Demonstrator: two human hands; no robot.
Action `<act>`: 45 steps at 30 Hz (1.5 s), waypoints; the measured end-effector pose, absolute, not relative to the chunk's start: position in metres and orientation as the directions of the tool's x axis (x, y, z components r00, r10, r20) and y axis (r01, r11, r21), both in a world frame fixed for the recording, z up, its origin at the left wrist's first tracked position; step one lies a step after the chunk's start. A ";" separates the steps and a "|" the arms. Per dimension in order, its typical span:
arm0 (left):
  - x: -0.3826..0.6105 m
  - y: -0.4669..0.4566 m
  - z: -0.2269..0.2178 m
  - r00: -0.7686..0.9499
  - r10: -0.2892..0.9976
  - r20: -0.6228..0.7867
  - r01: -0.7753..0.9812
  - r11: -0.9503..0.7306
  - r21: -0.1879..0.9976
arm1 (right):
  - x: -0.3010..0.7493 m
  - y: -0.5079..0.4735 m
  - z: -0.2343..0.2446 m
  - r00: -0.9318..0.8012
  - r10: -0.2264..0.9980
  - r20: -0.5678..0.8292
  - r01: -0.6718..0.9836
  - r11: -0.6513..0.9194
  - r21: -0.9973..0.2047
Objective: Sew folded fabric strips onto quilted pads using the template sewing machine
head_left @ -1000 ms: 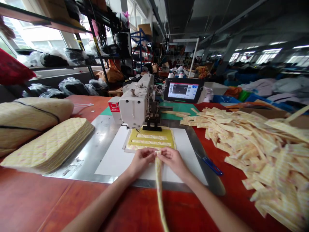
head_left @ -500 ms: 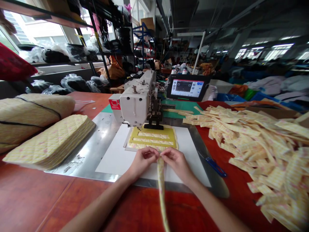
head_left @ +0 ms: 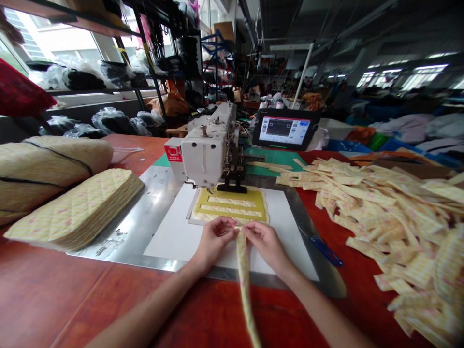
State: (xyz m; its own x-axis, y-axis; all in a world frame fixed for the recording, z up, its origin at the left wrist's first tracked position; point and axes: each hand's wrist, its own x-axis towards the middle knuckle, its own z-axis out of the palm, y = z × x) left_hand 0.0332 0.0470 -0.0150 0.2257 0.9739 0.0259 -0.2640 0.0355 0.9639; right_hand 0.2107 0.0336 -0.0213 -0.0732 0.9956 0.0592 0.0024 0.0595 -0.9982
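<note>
**A:** Hand state?

**B:** Left hand point(head_left: 214, 242) and right hand point(head_left: 265, 246) both pinch the top end of a quilted yellow strip point(head_left: 244, 285), fingertips meeting on it, palms down.

**A:** Strip position?

**B:** Hangs from the pinch toward the wearer, over the white board point(head_left: 174, 237) and the steel plate point(head_left: 152, 205), then past the edge of the red tabletop point(head_left: 72, 299). Top end lies just in front of the yellow sewing template point(head_left: 230, 205).

**A:** Surroundings?

**B:** Template sits on the board under the head of a white industrial sewing machine point(head_left: 205, 157), with a lit control screen point(head_left: 284, 129) behind it. Left of the plate: a stack of quilted panels point(head_left: 76, 208) beside a bound roll of quilted fabric point(head_left: 47, 166). Right: a large heap of cut strips point(head_left: 391, 217), with a blue-handled tool point(head_left: 326, 250) between heap and plate. Rear left: metal shelves point(head_left: 145, 58) holding bagged goods.
</note>
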 end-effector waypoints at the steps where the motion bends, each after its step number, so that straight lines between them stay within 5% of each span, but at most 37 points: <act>1: 0.034 0.046 -0.014 0.213 0.977 0.020 -0.279 0.042 0.959 | 0.209 0.032 -0.020 -0.065 0.997 0.052 -0.019 0.051 -0.999; 8: 0.039 0.042 -0.012 0.121 0.992 0.017 -0.352 0.027 0.935 | 0.201 0.022 -0.003 -0.104 0.989 -0.103 -0.258 -0.127 -0.958; 10: 0.038 0.042 -0.012 0.146 0.989 0.008 -0.338 0.042 0.940 | 0.209 0.030 0.009 -0.092 0.995 -0.035 -0.078 -0.043 -0.996; 12: 0.034 0.043 -0.012 0.184 0.983 0.016 -0.292 0.039 0.956 | 0.219 0.044 0.026 -0.077 0.978 0.194 0.267 0.208 -0.941; 15: 0.025 0.046 -0.012 0.192 0.978 0.084 -0.183 -0.048 0.982 | 0.217 0.076 0.045 -0.340 0.775 0.532 0.656 0.601 -0.456; 18: 0.011 0.048 -0.011 0.181 0.964 0.196 -0.032 -0.194 0.981 | 0.190 0.109 0.040 -0.681 0.560 0.472 0.652 0.757 0.042; 22: -0.015 0.053 -0.009 0.170 0.928 0.330 0.183 -0.359 0.915 | 0.149 0.144 0.013 -0.816 0.451 0.362 0.553 0.792 0.259; 30: -0.065 0.073 -0.009 0.177 0.897 0.405 0.355 -0.443 0.824 | 0.145 0.168 0.001 -0.817 0.469 0.336 0.546 0.816 0.189; 35: -0.078 0.099 -0.009 0.247 0.878 0.409 0.470 -0.478 0.742 | 0.148 0.161 -0.007 -0.710 0.600 0.369 0.586 0.794 -0.164; 39: -0.077 0.124 -0.007 0.444 0.771 0.456 0.559 -0.637 0.531 | 0.150 0.152 -0.013 -0.617 0.673 0.408 0.569 0.739 -0.360; 45: -0.072 0.145 -0.011 0.646 0.634 0.425 0.584 -0.769 0.259 | 0.157 0.151 -0.013 -0.629 0.697 0.344 0.529 0.708 -0.467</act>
State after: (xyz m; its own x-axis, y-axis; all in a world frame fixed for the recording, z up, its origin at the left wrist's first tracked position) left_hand -0.0716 0.1452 -0.0114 0.6462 0.6338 0.4251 0.5840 -0.7693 0.2591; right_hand 0.1574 0.1515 -0.0125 -0.6288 0.6972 0.3442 0.5292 0.7081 -0.4674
